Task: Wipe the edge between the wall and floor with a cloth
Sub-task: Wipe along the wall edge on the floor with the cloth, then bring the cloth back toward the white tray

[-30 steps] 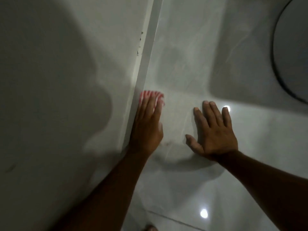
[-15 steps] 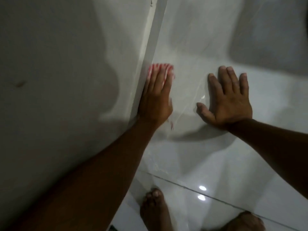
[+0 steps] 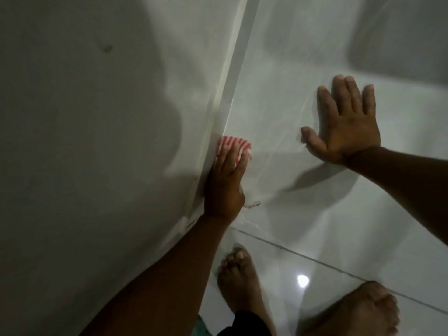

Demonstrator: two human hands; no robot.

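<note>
**Mid-wipe along the skirting, cloth pressed into the corner**

Nearest the camera, two bare feet (image 3: 242, 282) stand on the glossy pale floor (image 3: 339, 226), one close to the wall, the other at the lower right. A dark grout line (image 3: 315, 260) runs across the tiles just beyond them, and a small bright light reflection sits between the feet.

Further out, the left hand (image 3: 224, 187) lies flat, fingers extended and together, pressing a red-and-white striped cloth (image 3: 232, 144) down where the floor meets the skirting strip (image 3: 232, 81). Only the far end of the cloth shows past the fingertips; the rest is under the palm. A loose thread (image 3: 253, 204) lies on the floor just right of the wrist.

The right hand (image 3: 349, 124) is spread open on the floor, well to the right of the cloth, holding nothing; it looks to be bracing the person's weight.

The step in hand appears to be the wiping stroke itself. The next move likely calls for sliding the cloth along the joint while keeping its edge hard against the skirting.

The grey wall (image 3: 84, 141) on the left carries a broad shadow and a small dark mark (image 3: 106, 48) higher up. The room is dim.
</note>
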